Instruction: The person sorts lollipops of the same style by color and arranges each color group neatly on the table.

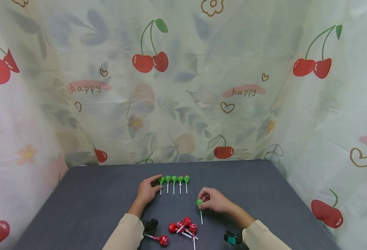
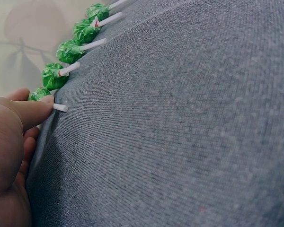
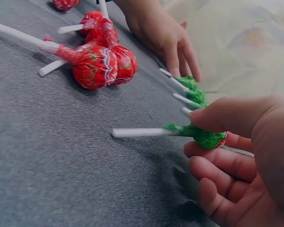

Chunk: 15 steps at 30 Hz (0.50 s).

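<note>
1. the left hand (image 1: 147,190) is bent into a pinch, thumb and finger meeting on the wrapped ball of the end lollipop (image 1: 161,180), the leftmost in a row of green ones.
2. that row (image 1: 174,178) counts five in all, lying side by side on the far part of the table: round balls in shiny, crinkled green wrap, their smooth white sticks pointing back toward the person.
3. the right hand (image 1: 213,200) also pinches, thumb and finger closed on the green ball of a separate lollipop (image 1: 199,202), nearer than the row and to its right; its slim white stick points toward the person, and whether it touches the cloth is hard to tell.
4. between the forearms lies a pile of red lollipops (image 1: 187,221), glossy round heads bunched together and straight sticks crossing.
5. a lone red lollipop (image 1: 163,240) lies just left of the pile, its stick running toward the left cuff.
6. the table (image 1: 102,198) wears dark grey, finely ribbed fabric.
7. behind hangs a thin, softly creased curtain (image 1: 183,104) printed with cherries, leaves and hearts.
8. both sleeves (image 1: 124,232) are plain cream cloth.
</note>
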Available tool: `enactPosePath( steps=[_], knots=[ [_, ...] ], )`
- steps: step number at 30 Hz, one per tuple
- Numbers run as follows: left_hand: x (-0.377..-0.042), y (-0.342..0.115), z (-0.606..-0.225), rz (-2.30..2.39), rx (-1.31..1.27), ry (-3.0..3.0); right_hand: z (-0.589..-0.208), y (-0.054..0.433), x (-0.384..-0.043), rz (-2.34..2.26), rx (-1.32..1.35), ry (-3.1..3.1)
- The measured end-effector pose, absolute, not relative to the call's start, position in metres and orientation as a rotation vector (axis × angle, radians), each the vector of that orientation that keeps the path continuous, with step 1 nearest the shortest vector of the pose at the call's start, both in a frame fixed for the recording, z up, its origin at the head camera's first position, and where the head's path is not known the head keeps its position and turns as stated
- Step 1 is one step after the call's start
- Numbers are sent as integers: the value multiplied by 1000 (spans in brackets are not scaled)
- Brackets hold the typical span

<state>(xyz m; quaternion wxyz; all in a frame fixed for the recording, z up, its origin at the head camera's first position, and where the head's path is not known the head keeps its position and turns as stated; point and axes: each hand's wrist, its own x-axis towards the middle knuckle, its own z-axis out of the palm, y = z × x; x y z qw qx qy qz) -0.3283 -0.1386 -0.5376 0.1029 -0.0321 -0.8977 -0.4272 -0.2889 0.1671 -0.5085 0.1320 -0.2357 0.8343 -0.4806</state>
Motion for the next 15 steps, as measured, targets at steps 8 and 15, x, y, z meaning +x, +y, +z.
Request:
enactPosePath(
  steps=[8,15],
  knots=[
    [-328,-139,-538,-1285,-87,-2654,-511,161,-305,-1370,-676,2606],
    [-328,-138,-537,-1271,-94,-2654,-518,154,-319,-1376,-563,2745]
  ],
)
